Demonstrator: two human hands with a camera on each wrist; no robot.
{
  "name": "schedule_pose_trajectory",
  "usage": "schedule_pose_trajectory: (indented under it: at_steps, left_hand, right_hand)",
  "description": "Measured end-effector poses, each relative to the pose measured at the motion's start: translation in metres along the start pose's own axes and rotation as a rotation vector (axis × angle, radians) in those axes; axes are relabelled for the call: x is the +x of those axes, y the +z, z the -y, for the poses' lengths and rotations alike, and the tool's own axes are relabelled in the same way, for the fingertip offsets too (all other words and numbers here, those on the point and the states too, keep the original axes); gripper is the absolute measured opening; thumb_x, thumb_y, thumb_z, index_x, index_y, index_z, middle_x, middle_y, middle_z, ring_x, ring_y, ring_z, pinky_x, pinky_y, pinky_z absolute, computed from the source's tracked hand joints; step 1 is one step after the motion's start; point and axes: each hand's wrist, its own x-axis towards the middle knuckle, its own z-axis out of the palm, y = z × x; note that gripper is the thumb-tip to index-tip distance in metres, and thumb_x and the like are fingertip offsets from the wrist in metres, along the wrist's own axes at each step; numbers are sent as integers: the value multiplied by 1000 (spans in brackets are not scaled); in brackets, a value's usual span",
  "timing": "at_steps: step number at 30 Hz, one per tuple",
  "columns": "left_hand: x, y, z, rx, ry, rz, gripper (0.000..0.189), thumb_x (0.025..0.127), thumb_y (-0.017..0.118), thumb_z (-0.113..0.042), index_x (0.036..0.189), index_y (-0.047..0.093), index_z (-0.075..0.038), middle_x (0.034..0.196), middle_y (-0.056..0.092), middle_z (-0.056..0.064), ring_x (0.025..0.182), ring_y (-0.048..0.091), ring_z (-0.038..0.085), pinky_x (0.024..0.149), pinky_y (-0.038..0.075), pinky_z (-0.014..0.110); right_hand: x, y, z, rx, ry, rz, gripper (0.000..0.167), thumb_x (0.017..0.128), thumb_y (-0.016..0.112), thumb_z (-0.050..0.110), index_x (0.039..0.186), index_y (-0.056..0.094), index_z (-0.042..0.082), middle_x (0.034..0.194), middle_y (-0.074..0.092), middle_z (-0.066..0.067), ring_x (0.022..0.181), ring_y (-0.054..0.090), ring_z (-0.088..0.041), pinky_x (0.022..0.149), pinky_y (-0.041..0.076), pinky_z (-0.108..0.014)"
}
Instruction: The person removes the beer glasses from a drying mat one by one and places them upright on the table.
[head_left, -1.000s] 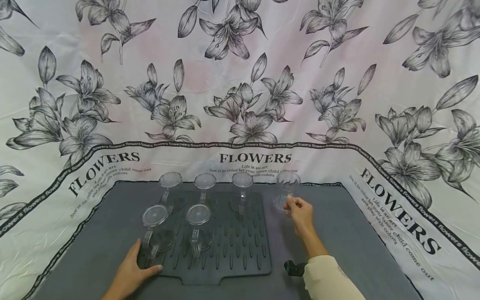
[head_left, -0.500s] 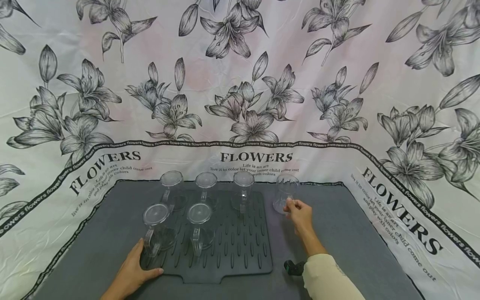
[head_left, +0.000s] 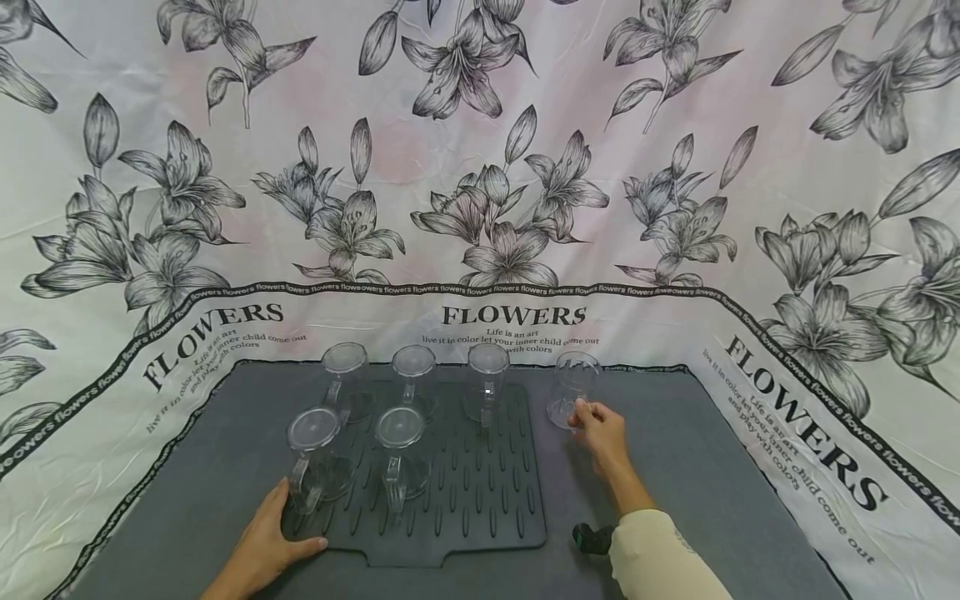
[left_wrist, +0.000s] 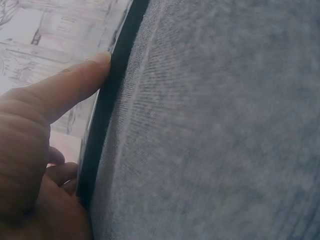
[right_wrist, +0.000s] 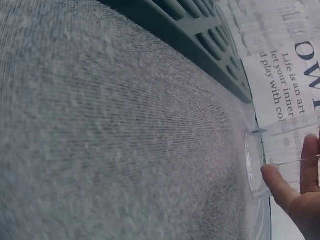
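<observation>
Mug point(head_left: 573, 379) of clear material is held upright by its near side between the pinching thumb and fingers of the right hand point(head_left: 602, 437); whether its base meets the grey table point(head_left: 682, 450) cannot be told. Just to its left, five inverted clear mugs point(head_left: 399, 428) are carried by a dark ridged mat point(head_left: 491, 483), whose near left corner is touched by the spread fingers of the left hand point(head_left: 268, 533). Behind, flower-printed white cloth point(head_left: 442, 258) is hung.
</observation>
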Motion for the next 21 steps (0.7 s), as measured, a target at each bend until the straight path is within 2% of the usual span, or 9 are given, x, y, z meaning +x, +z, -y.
schedule_pose_trajectory:
  at_steps: [5,8,10,13,18,21]
  left_hand:
    - [-1,0,1,2,-3,-4,128,70,85,-47,144,5,20,145,10,44,131,13,60,101,22,70]
    - [0,0,1,1,-6,-6,128,69,85,-48,145,6,19,146,11,43,131,13,60,101,22,70]
    - [0,0,2,0,-2,-7,128,69,85,-48,145,6,19,146,11,43,131,14,60,101,22,70]
    - [0,0,1,-5,-5,-6,128,70,85,-47,145,6,19,146,10,43,132,13,59,102,22,70]
    - [0,-1,-2,-10,-7,-8,127,70,85,-46,145,6,19,147,10,42,133,13,58,103,21,69]
    - [0,-1,-1,-13,-4,-7,127,70,85,-45,145,6,19,147,11,42,133,13,58,103,22,69]
  right_hand:
    - [-2,-3,2,-118,-8,9,43,99,57,34,92,63,-8,90,67,-14,92,62,-25,87,52,-48]
    - [-4,-6,6,-207,-32,-36,52,97,57,43,94,67,-8,94,66,-13,94,58,-24,85,49,-40]
    - [-5,-8,10,-257,-52,-67,55,96,56,46,97,67,-7,96,65,-14,92,54,-26,80,44,-39]
    - [-7,-12,18,-287,-72,-87,55,97,56,46,105,66,-7,105,61,-18,97,52,-29,82,42,-44]
    - [-11,-18,33,-326,-68,-93,57,97,53,50,119,63,-2,122,58,-21,112,51,-34,93,41,-51]
    - [-15,-20,42,-327,-79,-91,59,96,53,52,122,61,0,123,57,-20,113,51,-33,94,41,-51]
